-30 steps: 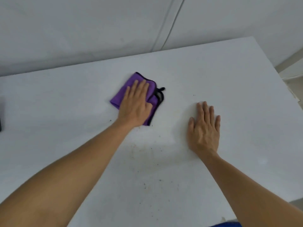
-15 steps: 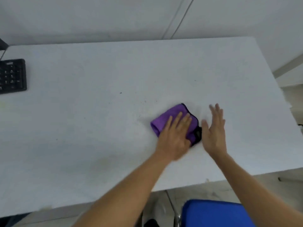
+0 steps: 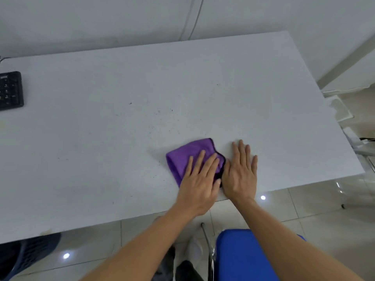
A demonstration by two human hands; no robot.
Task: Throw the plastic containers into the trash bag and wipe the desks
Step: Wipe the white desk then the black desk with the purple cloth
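A folded purple cloth [image 3: 185, 155] with black trim lies near the front edge of the white desk [image 3: 142, 88]. My left hand [image 3: 199, 182] presses flat on its near half, fingers straight. Just to the right, my right hand [image 3: 240, 172] lies flat on the bare desk, its thumb side touching the cloth's black edge. Small dark crumbs speckle the desk beyond the cloth. No plastic container or trash bag shows.
A black keyboard [image 3: 10, 91] sits at the desk's far left edge. A blue chair seat [image 3: 241, 256] stands below the front edge, under my right arm. Papers [image 3: 341, 109] lie on the floor to the right. A dark shoe [image 3: 30, 252] is at the bottom left.
My left hand slid the cloth from the middle of the desk toward the front edge. My right hand came alongside and now lies flat next to the cloth.
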